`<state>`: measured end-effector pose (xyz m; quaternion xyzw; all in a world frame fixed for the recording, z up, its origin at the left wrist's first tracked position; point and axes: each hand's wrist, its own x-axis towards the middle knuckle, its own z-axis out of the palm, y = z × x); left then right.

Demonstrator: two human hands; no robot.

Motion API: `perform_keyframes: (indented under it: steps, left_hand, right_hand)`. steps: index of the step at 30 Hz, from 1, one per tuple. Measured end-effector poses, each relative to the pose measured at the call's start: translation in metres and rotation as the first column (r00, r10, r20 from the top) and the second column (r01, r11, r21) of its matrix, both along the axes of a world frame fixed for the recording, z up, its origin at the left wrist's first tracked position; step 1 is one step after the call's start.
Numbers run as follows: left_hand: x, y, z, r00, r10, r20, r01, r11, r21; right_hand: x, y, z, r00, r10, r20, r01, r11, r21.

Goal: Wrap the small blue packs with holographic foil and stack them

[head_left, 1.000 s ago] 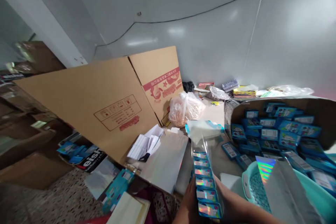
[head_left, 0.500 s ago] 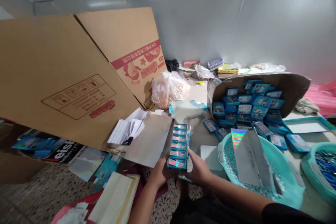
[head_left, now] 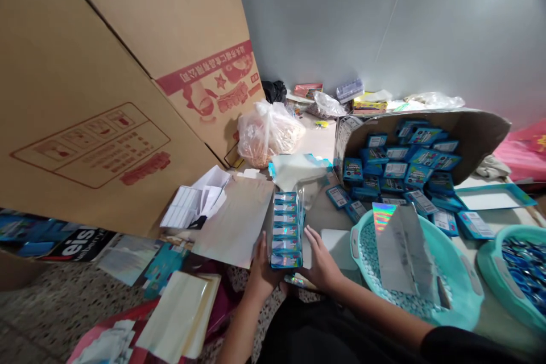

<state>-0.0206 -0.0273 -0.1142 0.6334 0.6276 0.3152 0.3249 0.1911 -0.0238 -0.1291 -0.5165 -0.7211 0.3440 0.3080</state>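
A row of small blue boxes [head_left: 285,231] stands at the table's front edge, lined up away from me in clear plastic. My left hand [head_left: 261,270] lies along the row's left side, fingers against it and thumb near its front end. On the other side, my right hand [head_left: 322,261] has its fingers stretched out and spread, a little apart from the boxes. A shiny strip [head_left: 298,280] shows below the front box, between the hands. Left of the row lies a flat grey-brown board [head_left: 232,219]. Beyond it is a torn white-and-blue wrapper [head_left: 298,170].
A large brown carton [head_left: 106,79] rises at left. A tied bag [head_left: 271,133] sits behind. At right, an open carton [head_left: 478,131] spills blue boxes. Two turquoise basins [head_left: 463,296] [head_left: 490,273] hold small pieces; a silvery card piece [head_left: 396,250] lies across the nearer one.
The row of boxes has come down to rest at the table edge. My right hand's fingers have loosened and spread away from its side. The view has shifted slightly.
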Motion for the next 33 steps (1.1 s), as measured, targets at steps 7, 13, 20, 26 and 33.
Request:
perform_keyframes:
  steps: [7, 13, 20, 26, 33]
  left_hand:
    - [0.001, 0.001, 0.015, 0.995, -0.083, -0.060, 0.077, 0.993, -0.093]
    - [-0.011, -0.009, -0.006, 0.919, -0.019, -0.394, 0.010, 1.000, -0.024]
    - [-0.011, -0.015, -0.012, 0.921, 0.063, -0.384, -0.070, 0.998, -0.003]
    - [-0.026, -0.030, -0.008, 0.992, 0.084, -0.094, -0.076, 0.993, 0.087]
    - [-0.018, -0.021, -0.004, 0.978, 0.042, -0.206, -0.016, 0.992, 0.125]
  right_hand:
    - [-0.003, 0.008, -0.006, 0.989, 0.087, -0.124, -0.095, 0.993, -0.064]
    - [0.000, 0.008, -0.001, 0.996, 0.093, 0.010, -0.093, 0.995, -0.028]
    - [0.004, 0.005, 0.002, 0.987, 0.145, 0.070, -0.148, 0.988, 0.042]
    - [0.038, 0.004, 0.022, 0.994, 0.105, -0.040, -0.101, 0.990, 0.101]
    - [0.011, 0.034, 0.038, 0.878, -0.284, -0.386, 0.108, 0.902, -0.418]
